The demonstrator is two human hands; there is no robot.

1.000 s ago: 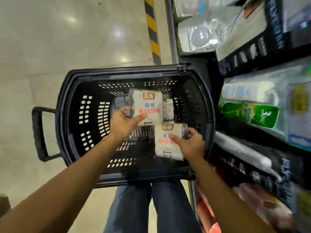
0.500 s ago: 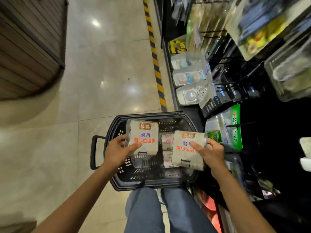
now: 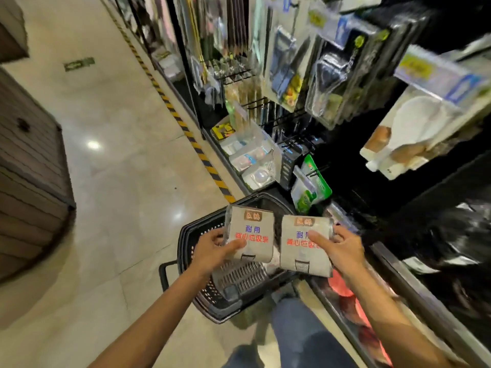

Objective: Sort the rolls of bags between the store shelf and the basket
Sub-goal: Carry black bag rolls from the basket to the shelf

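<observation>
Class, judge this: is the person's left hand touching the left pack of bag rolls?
Touching. The head view shows the left hand wrapped round the left pack, thumb lying across its printed front.

Open floor spreads from 8 to 11 o'clock. From 12 to 4 o'clock, hanging packs and the store shelf crowd in. The basket sits low at 6 o'clock.

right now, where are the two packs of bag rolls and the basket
left pack of rolls (image 3: 251, 227): head view, middle of its grey label
right pack of rolls (image 3: 295, 257): head view, lower part of its grey label
basket (image 3: 212, 310): head view, its near black wall
</observation>
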